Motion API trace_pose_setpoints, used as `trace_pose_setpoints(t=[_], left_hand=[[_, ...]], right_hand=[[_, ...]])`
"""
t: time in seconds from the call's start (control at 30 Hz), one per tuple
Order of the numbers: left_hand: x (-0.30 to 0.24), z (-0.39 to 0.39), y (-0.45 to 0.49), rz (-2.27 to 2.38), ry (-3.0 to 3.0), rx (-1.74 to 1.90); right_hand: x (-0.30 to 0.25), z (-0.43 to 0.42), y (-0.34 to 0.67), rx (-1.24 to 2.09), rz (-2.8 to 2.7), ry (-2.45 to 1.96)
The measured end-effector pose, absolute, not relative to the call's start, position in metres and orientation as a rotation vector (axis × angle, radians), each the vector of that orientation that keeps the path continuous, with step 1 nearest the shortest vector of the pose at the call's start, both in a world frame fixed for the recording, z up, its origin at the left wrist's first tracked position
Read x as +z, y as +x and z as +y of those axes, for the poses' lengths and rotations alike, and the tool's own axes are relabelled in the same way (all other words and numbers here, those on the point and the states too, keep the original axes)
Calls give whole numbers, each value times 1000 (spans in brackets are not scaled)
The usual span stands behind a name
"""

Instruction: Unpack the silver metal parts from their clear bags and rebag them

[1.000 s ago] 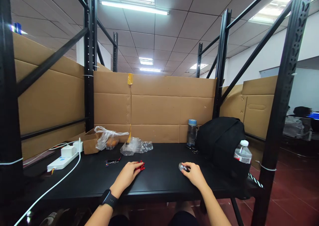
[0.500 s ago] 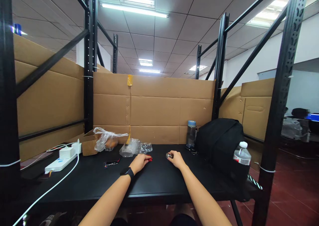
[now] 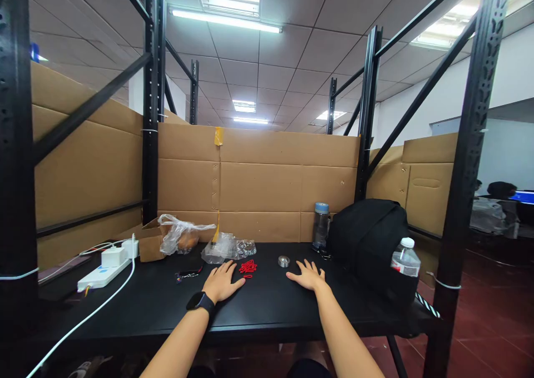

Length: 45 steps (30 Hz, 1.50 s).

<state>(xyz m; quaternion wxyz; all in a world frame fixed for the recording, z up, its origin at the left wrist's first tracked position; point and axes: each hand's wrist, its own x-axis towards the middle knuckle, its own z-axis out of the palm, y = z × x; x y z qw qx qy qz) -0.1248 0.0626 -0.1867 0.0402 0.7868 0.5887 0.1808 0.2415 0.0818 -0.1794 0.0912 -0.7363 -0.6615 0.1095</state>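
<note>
My left hand point(image 3: 222, 282) lies flat on the black table point(image 3: 267, 306) with fingers spread, holding nothing. A small pile of red bits point(image 3: 248, 267) sits just beyond its fingertips. My right hand point(image 3: 307, 274) also lies flat and open on the table. A small round silver object point(image 3: 283, 261) rests on the table just left of and beyond its fingers. A dark watch is on my left wrist.
A black backpack point(image 3: 369, 242) with a water bottle point(image 3: 405, 261) in its side pocket stands at the right. A blue-capped bottle point(image 3: 321, 225), clear plastic bags point(image 3: 227, 247), a small cardboard box point(image 3: 150, 239), a white power strip point(image 3: 102, 272) and cardboard walls surround the table.
Both hands reached forward, set down the red bits and the silver object farther back on the table, then drew back and opened flat.
</note>
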Motion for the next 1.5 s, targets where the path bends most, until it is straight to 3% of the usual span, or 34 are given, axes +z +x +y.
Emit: trace_pose_setpoints(t=[1.5], left_hand=[[-189,71,-126,1773,2383,516]], right_hand=[[-174,81,237,329,-1997,-2209]])
